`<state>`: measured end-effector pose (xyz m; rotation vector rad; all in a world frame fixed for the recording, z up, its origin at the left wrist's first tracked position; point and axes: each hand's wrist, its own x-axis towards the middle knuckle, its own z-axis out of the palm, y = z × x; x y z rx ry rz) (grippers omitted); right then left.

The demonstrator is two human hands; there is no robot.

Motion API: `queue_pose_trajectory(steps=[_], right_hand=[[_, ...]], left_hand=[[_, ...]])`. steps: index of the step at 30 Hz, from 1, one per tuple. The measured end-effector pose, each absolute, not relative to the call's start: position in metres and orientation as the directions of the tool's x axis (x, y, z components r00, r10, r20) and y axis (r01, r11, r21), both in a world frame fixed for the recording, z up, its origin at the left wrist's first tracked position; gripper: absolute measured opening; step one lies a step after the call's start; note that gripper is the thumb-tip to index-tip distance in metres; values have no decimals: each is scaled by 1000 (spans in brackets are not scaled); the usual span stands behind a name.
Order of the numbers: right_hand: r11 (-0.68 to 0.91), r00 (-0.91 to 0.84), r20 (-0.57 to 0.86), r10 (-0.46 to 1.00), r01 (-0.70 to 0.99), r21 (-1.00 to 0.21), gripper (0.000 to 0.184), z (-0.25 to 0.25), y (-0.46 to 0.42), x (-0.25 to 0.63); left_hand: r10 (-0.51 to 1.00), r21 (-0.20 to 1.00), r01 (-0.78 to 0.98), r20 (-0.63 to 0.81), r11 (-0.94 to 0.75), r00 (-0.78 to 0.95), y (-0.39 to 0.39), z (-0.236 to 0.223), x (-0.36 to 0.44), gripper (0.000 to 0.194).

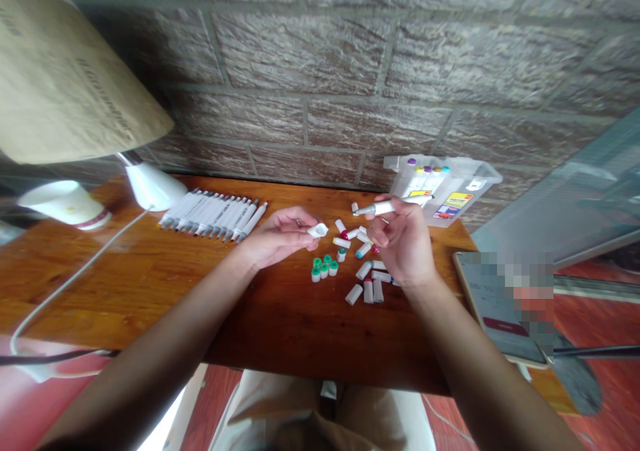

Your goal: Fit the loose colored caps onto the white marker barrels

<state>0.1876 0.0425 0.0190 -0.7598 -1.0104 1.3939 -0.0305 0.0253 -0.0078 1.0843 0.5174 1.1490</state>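
Between its fingers my left hand (283, 236) pinches a white marker cap (318, 230), its hollow end facing right. My right hand (407, 241) grips an uncapped white marker (385, 207), whose grey tip end points left toward the cap; the two are apart. Beneath and between the hands lie several loose white caps (354, 295) with red, yellow and blue ends. A small cluster of green-topped caps (324, 269) stands upright just below my left hand. Left of that hand, a row of uncapped markers (215, 216) lies side by side on the wooden table (280, 324).
A clear plastic case (480, 174) holding several markers stands at the back right against the brick wall (300, 57). A tablet (500, 311) lies on the right edge. At the left are a lamp (150, 181), its white cable (75, 274) and a paper cup (70, 204).
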Motion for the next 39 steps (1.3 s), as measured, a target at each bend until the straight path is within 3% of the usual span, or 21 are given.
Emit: queue_pose_trajectory(steps=[9, 16, 27, 30, 33, 36, 39], right_hand=[[67, -57, 101, 993, -435, -898, 19, 19, 43, 186], [92, -83, 135, 987, -398, -913, 27, 16, 44, 188], [-26, -104, 30, 994, -496, -868, 22, 14, 49, 190], [-75, -82, -36, 996, -540, -839, 24, 15, 50, 190], [-112, -76, -84, 994, -587, -802, 29, 17, 50, 191], [-124, -88, -88, 992, -608, -784, 28, 19, 49, 191], [-170, -120, -121, 985, -632, -756, 22, 20, 48, 191]], left_hand=[[926, 891, -453, 149, 25, 346, 24, -5, -28, 29], [920, 889, -456, 150, 34, 361, 23, -4, -27, 27], [942, 919, -394, 128, 5, 312, 24, -2, -23, 31], [970, 961, -274, 91, -26, 225, 28, -5, -23, 32], [980, 990, -12, 141, -141, 139, 33, -11, -27, 34], [955, 904, 310, 260, -293, 143, 36, -18, -30, 31], [935, 791, 499, 296, -354, 195, 35, -20, -30, 29]])
